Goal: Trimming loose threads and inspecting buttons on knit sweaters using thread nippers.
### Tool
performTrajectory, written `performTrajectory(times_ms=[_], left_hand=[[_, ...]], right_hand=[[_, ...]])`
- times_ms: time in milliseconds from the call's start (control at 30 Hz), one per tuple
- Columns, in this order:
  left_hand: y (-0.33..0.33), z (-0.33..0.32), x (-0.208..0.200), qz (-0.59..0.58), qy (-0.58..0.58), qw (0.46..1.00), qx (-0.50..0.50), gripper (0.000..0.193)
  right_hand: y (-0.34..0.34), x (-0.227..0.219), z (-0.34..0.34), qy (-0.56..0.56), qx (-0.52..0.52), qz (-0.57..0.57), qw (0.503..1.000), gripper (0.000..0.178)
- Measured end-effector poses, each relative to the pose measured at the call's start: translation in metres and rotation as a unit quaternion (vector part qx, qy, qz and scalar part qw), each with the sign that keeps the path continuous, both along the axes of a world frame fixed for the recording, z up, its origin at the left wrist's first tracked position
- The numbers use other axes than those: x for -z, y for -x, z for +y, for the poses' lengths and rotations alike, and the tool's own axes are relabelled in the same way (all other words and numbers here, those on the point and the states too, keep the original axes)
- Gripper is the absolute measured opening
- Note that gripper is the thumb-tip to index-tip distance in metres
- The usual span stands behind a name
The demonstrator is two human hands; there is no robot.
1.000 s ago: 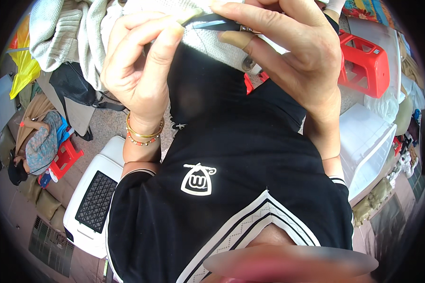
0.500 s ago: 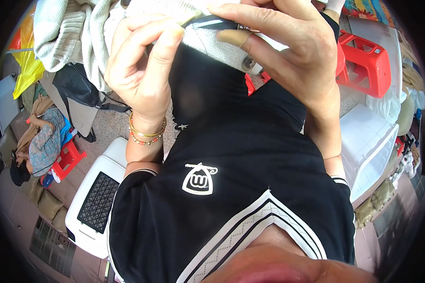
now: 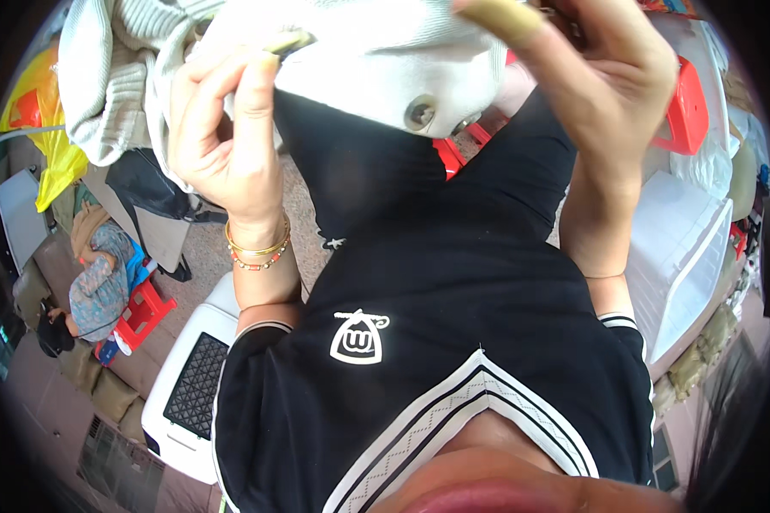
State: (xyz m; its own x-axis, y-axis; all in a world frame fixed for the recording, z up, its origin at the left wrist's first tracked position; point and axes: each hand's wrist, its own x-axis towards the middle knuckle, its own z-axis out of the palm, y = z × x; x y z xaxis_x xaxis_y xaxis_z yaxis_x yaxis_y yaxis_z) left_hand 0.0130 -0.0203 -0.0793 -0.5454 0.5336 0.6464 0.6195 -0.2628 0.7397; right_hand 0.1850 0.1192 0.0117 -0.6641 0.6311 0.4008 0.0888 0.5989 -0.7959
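A pale knitted garment (image 3: 376, 77) lies across my lap, with a round metallic button (image 3: 420, 112) near its lower edge. My left hand (image 3: 231, 141) pinches a bit of its edge between thumb and finger, beside a yellowish finger cover (image 3: 289, 40). Off to the right, my right hand (image 3: 607, 94) is raised away from the garment's middle. Its thumb, in a tan cover (image 3: 505, 17), stretches toward the cloth, while the other fingers curl and are partly cut off by the top edge. Something dark shows among them, too blurred to name.
More knitwear (image 3: 128, 77) is heaped at the upper left, near a yellow bag (image 3: 56, 171) and a black bag (image 3: 150, 184). Clear plastic bins (image 3: 672, 248) and a red stool (image 3: 689, 107) stand right. A white box (image 3: 188, 385) is left, and a person (image 3: 98, 291) sits beyond.
My right hand has moved right and away from my left hand, taking the slim dark tool out of clear view. The button on the garment now shows fully. My left hand has shifted slightly left.
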Motion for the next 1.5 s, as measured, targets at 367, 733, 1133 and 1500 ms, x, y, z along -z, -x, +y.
performTrajectory(times_ms=[367,733,1133,1500], left_hand=[[-0.004,0.013,-0.003,-0.041,-0.062,0.996,-0.058,0.019],[-0.017,-0.008,-0.007,-0.039,-0.028,0.999,-0.003,0.033],[0.001,-0.026,-0.018,-0.015,-0.036,0.995,-0.089,0.011],[-0.040,-0.001,-0.026,0.301,0.145,0.940,0.077,0.024]], right_hand=[[-0.013,0.026,-0.004,0.130,-0.078,-0.006,0.988,0.042],[0.000,0.041,-0.002,0.184,-0.110,0.018,0.977,0.041],[-0.002,0.054,0.004,0.094,-0.111,0.031,0.989,0.039],[-0.022,0.059,0.015,0.049,-0.075,0.102,0.991,0.034]])
